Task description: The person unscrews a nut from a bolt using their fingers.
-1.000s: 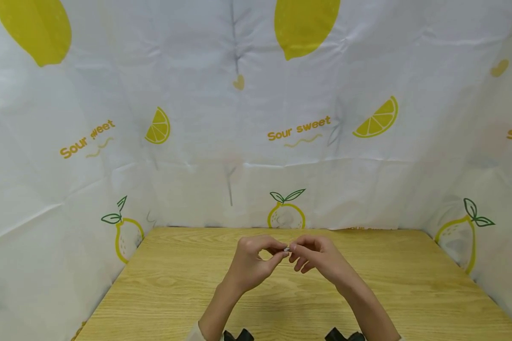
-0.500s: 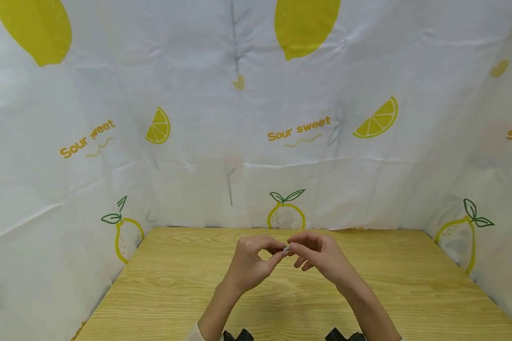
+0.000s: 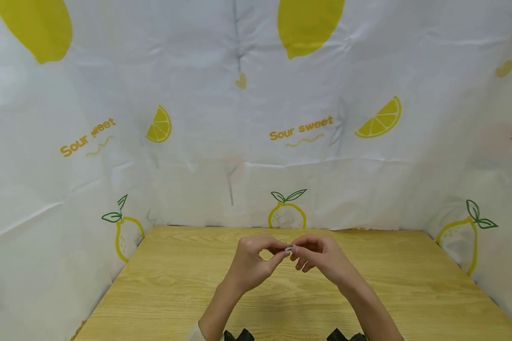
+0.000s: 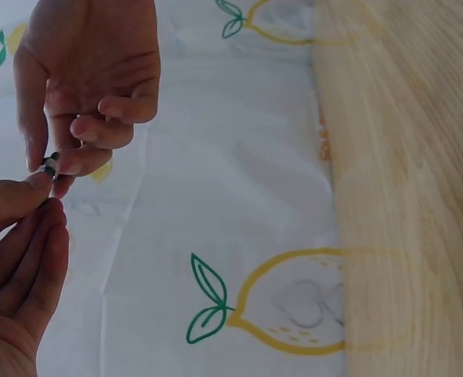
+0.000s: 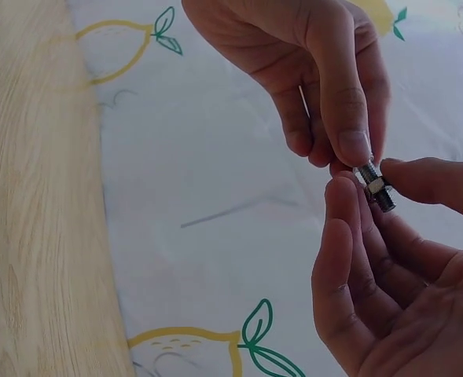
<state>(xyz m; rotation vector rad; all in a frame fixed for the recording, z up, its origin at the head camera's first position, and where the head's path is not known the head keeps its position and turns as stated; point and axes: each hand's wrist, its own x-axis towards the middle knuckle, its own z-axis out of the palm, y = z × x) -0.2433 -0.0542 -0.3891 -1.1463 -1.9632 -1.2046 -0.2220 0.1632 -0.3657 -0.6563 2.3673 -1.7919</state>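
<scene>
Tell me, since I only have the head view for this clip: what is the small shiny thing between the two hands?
Observer: The right wrist view shows a bolt; you can make out its threads there.
Operator: From here I see only a glint. Is anything on it near the right hand?
Observer: Yes, a nut sits around it.
Operator: Is that nut right at the tip?
Observer: No, threads show on both sides of it, so it sits partway along.
</scene>
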